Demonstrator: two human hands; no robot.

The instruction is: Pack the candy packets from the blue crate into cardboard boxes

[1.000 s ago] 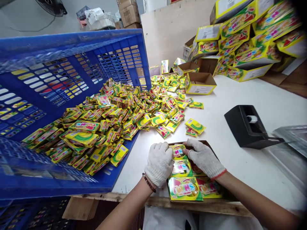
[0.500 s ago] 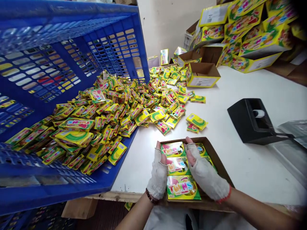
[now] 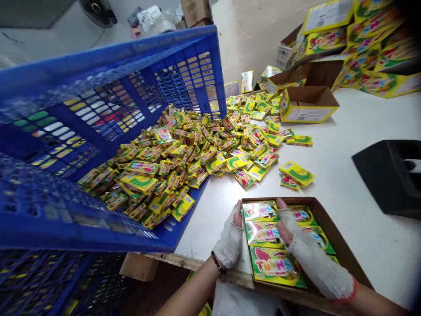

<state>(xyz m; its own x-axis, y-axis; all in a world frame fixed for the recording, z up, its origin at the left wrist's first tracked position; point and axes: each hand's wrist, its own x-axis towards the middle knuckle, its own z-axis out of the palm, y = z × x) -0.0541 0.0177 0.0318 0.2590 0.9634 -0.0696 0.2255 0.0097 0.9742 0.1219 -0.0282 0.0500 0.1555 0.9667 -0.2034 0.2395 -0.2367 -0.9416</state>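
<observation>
A shallow brown carton [image 3: 340, 250] lies at the table's front edge, holding rows of "Twins" candy boxes [image 3: 272, 267]. My left hand [image 3: 229, 243], in a white fingerless glove, rests along the outside of the carton's left wall with its fingers stretched forward. Inside the carton, my right hand [image 3: 305, 250], gloved alike, lies over the candy boxes between the left and right columns. Its fingers extend forward, partly hidden by the boxes. Two loose packs [image 3: 296, 173] sit just beyond the carton.
A tipped blue crate [image 3: 184, 228] spills a heap of small yellow-green packs [image 3: 184, 153] onto the white table [image 3: 332, 162]. Open display cartons [image 3: 309, 103] stand at the back, with more stacked at right. A black tape dispenser [image 3: 378, 175] sits at right.
The view has shifted left, so everything appears farther right. My left hand has come slightly away from the candy boxes, and more of the carton's right column shows beside my right hand.
</observation>
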